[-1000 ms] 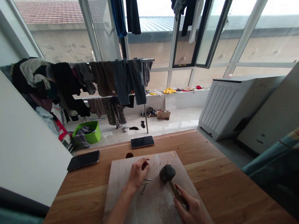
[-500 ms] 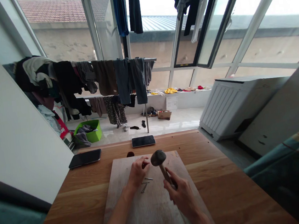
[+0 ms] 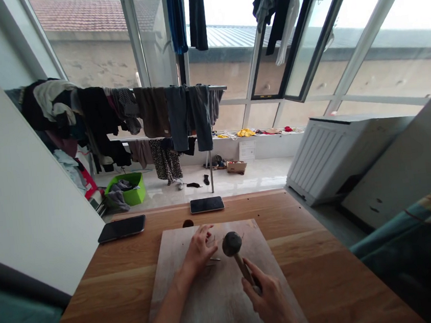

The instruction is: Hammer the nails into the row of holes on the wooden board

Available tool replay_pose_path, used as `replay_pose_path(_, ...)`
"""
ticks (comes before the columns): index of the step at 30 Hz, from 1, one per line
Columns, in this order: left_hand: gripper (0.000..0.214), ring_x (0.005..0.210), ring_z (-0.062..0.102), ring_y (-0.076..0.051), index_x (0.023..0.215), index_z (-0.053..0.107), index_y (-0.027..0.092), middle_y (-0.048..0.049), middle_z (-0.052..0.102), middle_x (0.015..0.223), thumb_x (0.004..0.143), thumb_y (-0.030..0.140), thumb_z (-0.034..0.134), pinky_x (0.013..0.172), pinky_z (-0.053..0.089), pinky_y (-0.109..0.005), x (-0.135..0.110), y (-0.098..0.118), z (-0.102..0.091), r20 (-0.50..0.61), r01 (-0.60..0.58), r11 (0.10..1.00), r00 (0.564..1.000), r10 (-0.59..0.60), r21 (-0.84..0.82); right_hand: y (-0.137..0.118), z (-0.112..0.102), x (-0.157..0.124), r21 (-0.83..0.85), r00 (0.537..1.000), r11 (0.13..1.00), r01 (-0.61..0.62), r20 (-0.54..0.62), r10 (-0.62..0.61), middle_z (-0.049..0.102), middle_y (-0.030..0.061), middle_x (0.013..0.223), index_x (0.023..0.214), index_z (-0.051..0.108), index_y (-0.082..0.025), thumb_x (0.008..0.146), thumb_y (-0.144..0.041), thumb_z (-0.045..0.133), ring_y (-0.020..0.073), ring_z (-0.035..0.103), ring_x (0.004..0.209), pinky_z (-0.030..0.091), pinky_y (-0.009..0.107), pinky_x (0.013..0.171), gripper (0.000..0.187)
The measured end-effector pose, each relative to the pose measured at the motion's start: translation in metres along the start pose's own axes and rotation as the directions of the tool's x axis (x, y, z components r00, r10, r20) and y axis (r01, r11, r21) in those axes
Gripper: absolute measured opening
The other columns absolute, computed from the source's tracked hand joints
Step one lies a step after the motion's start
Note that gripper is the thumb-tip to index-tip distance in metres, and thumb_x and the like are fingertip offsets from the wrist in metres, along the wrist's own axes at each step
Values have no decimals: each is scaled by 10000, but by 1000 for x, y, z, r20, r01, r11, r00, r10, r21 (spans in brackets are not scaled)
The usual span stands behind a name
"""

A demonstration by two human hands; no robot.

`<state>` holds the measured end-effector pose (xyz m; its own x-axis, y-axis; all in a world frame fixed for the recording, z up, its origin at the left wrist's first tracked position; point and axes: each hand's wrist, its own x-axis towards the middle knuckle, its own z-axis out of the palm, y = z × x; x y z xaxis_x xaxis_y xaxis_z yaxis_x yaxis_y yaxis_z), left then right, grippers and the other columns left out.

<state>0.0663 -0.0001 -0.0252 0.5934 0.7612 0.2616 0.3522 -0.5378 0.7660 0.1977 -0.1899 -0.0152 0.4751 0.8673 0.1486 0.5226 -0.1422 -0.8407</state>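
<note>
My right hand (image 3: 265,290) is closed around the wooden handle of a mallet (image 3: 232,243) with a dark head, raised over a pale wooden board (image 3: 203,306). On the board's far half rests my left hand (image 3: 200,246), its fingers curved and apart. A thin object, perhaps a nail, shows faintly by those fingertips; whether they touch it I cannot make out. Just below the left hand lies a loose nail (image 3: 215,259), with other small metal pieces blurred or partly hidden beside it.
The board lies on a wooden table (image 3: 320,274). Two phones, one at the left edge (image 3: 121,228) and one at the far edge (image 3: 206,204), lie beyond it. Past the table stand a laundry rack (image 3: 217,87), a green basket (image 3: 136,193) and a white cabinet-like unit (image 3: 315,158).
My right hand and the mallet have come down and slightly right, toward me. The left hand's fingers have spread from a closer curl, and it covers more of the metal pieces.
</note>
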Motion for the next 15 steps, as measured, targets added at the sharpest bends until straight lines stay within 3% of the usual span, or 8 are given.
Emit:
replay_pose_path(4,213,963,565,-193,1021,556,197,-64,530,1078,809,195,570,882,491,-331,-13,10,-17,39,-58,991,998,54,123,19,5,-11,16,1000,1000,-9,15,9,771,119,1041,1240,679,-124,839,-379,563,266,735,949,575,300,845,489)
replay_pose_path(7,155,1014,552,-212,893,580,205,-58,533,1064,751,207,643,920,463,-317,-22,24,-30,240,-106,969,970,51,222,23,7,-11,2,999,999,-34,13,34,762,120,1077,1256,667,-123,834,-372,570,269,727,979,575,309,857,500)
replay_pose_path(10,100,964,574,-197,818,602,198,-61,555,1071,727,178,639,835,470,-267,-24,36,-34,380,-82,947,924,-44,310,19,4,-10,-19,998,999,-48,45,49,748,142,1108,1272,648,-85,841,-377,542,279,718,1006,575,320,849,531)
replay_pose_path(15,78,909,606,-194,733,603,194,-60,622,1009,721,118,590,777,454,-257,-19,46,-28,400,-110,910,914,-65,399,18,3,-8,13,997,999,-50,59,49,750,160,1093,1261,649,-55,841,-397,532,282,720,1004,573,319,852,555)
